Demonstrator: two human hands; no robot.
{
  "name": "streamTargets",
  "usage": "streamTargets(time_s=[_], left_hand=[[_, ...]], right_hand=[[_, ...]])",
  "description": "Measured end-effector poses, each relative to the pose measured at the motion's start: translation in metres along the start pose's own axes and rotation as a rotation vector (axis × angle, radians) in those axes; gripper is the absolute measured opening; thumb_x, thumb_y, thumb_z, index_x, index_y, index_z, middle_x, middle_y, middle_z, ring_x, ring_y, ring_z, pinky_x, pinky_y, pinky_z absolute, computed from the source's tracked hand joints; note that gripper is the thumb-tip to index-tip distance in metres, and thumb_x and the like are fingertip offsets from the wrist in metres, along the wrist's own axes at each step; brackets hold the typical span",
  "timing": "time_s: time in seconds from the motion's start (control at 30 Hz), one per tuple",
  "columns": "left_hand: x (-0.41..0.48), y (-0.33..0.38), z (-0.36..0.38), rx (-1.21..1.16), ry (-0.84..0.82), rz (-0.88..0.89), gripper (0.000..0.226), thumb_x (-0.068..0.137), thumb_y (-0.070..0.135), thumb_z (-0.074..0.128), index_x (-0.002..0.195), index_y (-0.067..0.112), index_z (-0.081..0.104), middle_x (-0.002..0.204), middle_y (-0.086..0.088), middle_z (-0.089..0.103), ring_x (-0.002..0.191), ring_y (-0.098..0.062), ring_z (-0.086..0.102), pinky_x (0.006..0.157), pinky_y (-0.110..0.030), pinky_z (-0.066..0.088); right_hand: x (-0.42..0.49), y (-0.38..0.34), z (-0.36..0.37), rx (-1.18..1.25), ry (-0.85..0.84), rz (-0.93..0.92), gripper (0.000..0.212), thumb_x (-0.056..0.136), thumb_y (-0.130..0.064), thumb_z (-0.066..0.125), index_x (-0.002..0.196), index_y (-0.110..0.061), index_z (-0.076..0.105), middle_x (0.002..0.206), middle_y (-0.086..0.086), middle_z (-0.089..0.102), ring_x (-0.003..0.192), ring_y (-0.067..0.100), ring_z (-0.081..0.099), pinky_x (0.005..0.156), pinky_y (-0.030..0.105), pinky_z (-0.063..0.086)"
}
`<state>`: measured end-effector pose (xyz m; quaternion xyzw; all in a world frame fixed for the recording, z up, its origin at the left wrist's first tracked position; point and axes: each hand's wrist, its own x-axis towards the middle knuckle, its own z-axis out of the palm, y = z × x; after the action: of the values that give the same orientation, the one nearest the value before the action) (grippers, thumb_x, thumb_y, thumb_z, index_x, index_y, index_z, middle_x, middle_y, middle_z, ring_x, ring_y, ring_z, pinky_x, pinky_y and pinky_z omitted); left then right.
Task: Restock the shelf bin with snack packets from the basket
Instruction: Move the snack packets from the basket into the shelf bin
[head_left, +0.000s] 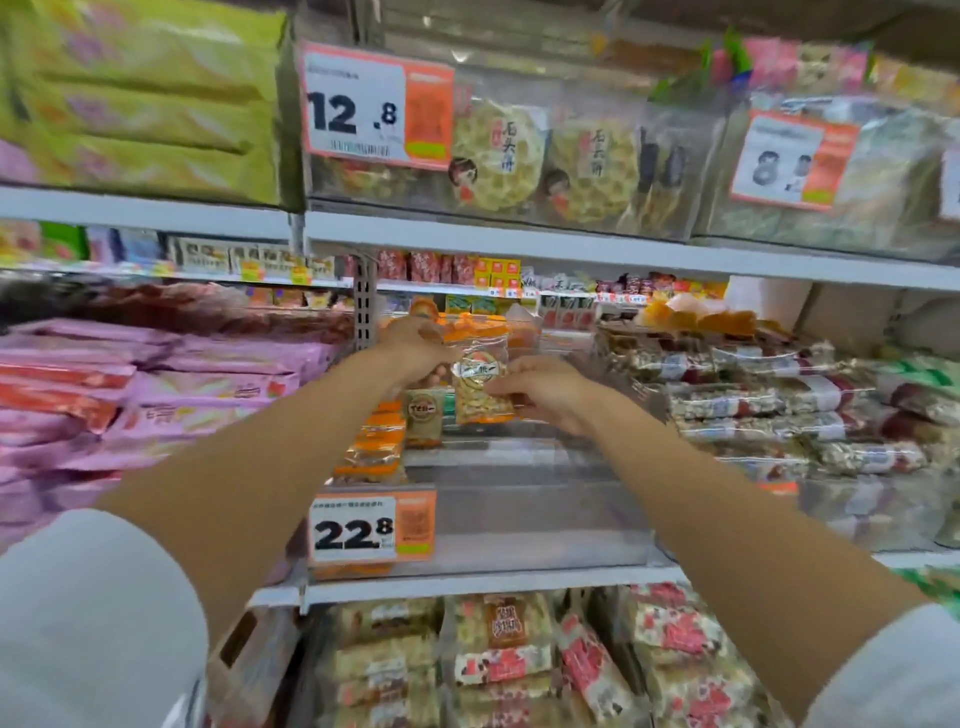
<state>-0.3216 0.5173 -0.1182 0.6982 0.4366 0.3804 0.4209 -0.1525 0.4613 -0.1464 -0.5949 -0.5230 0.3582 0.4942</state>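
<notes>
Shop aisle, white shelving packed with bagged snacks. Item: 1 clear snack packet (480, 392) with a round label, held upright over the far end of the transparent shelf bin (519, 525). The left hand (415, 348) pinches its upper left edge and the right hand (545, 389) curls its fingers on the right edge. Orange packets (371, 452) line the bin's left side behind the 22.8 price tag (371, 527). Step judged: placing. Next move likely calls for lowering the packet beside those already standing, then releasing both hands.

Lower price tag (371, 527) on the clear bin (519, 519) front reading 22.8, upper price tag (376, 106) above the bin reading 12.8, cracker packets (498, 156) above the bin marked 石头饼, right price tag (789, 161) up and right of the bin showing 8, rest blurred.
</notes>
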Motion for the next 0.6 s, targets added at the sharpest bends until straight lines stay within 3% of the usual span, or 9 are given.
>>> streamTargets(time_s=[0.07, 0.13, 0.2, 0.27, 0.33, 0.4, 0.5, 0.6], left_hand=[[0.026, -0.009, -0.003, 0.129, -0.008, 0.030, 0.046, 0.092, 0.009, 0.065, 0.134, 0.008, 0.049, 0.066, -0.006, 0.053, 0.034, -0.004, 0.047, 0.035, -0.013, 0.040], [0.051, -0.017, -0.004, 0.335, -0.020, 0.080, 0.037, 0.094, 0.012, 0.062, 0.130, 0.004, 0.052, 0.072, -0.008, 0.057, 0.043, -0.008, 0.054, 0.041, -0.017, 0.046], [0.072, -0.022, -0.005, 0.593, -0.024, 0.139, 0.030, 0.095, 0.019, 0.061, 0.121, 0.004, 0.058, 0.092, -0.013, 0.065, 0.072, -0.020, 0.064, 0.067, -0.031, 0.057], [0.087, -0.028, -0.008, 0.810, -0.025, 0.169, 0.025, 0.092, 0.024, 0.063, 0.112, 0.009, 0.060, 0.113, -0.013, 0.064, 0.096, -0.025, 0.061, 0.086, -0.035, 0.052], [0.096, -0.032, -0.012, 0.925, -0.058, 0.155, 0.019, 0.091, 0.024, 0.066, 0.106, 0.013, 0.061, 0.118, -0.010, 0.063, 0.099, -0.024, 0.058, 0.085, -0.032, 0.048], [0.103, -0.036, -0.015, 1.030, -0.087, 0.128, 0.027, 0.092, 0.024, 0.065, 0.115, 0.010, 0.065, 0.121, -0.006, 0.062, 0.106, -0.023, 0.057, 0.088, -0.030, 0.046], [0.107, -0.038, -0.017, 1.167, -0.129, 0.099, 0.032, 0.096, 0.017, 0.059, 0.127, 0.009, 0.058, 0.121, -0.006, 0.059, 0.101, -0.021, 0.055, 0.084, -0.029, 0.045], [0.110, -0.038, -0.015, 1.220, -0.171, 0.097, 0.026, 0.095, 0.013, 0.057, 0.120, 0.008, 0.062, 0.117, -0.008, 0.062, 0.094, -0.021, 0.055, 0.081, -0.031, 0.046]], right_hand=[[0.029, 0.007, 0.008, -0.092, -0.005, 0.005, 0.021, 0.083, -0.004, 0.074, 0.070, -0.007, 0.057, 0.075, 0.009, 0.065, 0.063, 0.015, 0.063, 0.059, 0.021, 0.053], [0.058, 0.014, 0.015, -0.268, -0.024, 0.006, 0.028, 0.080, -0.008, 0.077, 0.066, -0.010, 0.054, 0.071, 0.010, 0.057, 0.067, 0.021, 0.054, 0.063, 0.030, 0.047], [0.084, 0.018, 0.021, -0.524, -0.016, 0.021, 0.037, 0.078, -0.014, 0.080, 0.057, -0.012, 0.049, 0.056, 0.003, 0.050, 0.054, 0.015, 0.047, 0.054, 0.026, 0.039], [0.105, 0.018, 0.026, -0.653, -0.055, 0.038, 0.037, 0.078, -0.014, 0.078, 0.052, -0.010, 0.051, 0.046, 0.002, 0.051, 0.043, 0.012, 0.045, 0.050, 0.024, 0.037], [0.119, 0.021, 0.036, -0.678, -0.130, 0.056, 0.034, 0.078, -0.016, 0.077, 0.053, -0.007, 0.057, 0.057, 0.011, 0.059, 0.053, 0.017, 0.052, 0.058, 0.027, 0.045], [0.129, 0.030, 0.047, -0.662, -0.158, 0.077, 0.026, 0.080, -0.016, 0.077, 0.061, -0.004, 0.063, 0.067, 0.013, 0.066, 0.062, 0.018, 0.059, 0.068, 0.029, 0.055], [0.136, 0.045, 0.059, -0.618, -0.137, 0.055, 0.019, 0.082, -0.010, 0.073, 0.070, -0.007, 0.059, 0.042, -0.008, 0.059, 0.039, 0.001, 0.057, 0.047, 0.013, 0.050], [0.136, 0.058, 0.059, -0.693, -0.129, 0.012, 0.018, 0.082, -0.016, 0.073, 0.070, -0.014, 0.059, 0.037, -0.012, 0.055, 0.036, -0.002, 0.053, 0.042, 0.010, 0.045]])
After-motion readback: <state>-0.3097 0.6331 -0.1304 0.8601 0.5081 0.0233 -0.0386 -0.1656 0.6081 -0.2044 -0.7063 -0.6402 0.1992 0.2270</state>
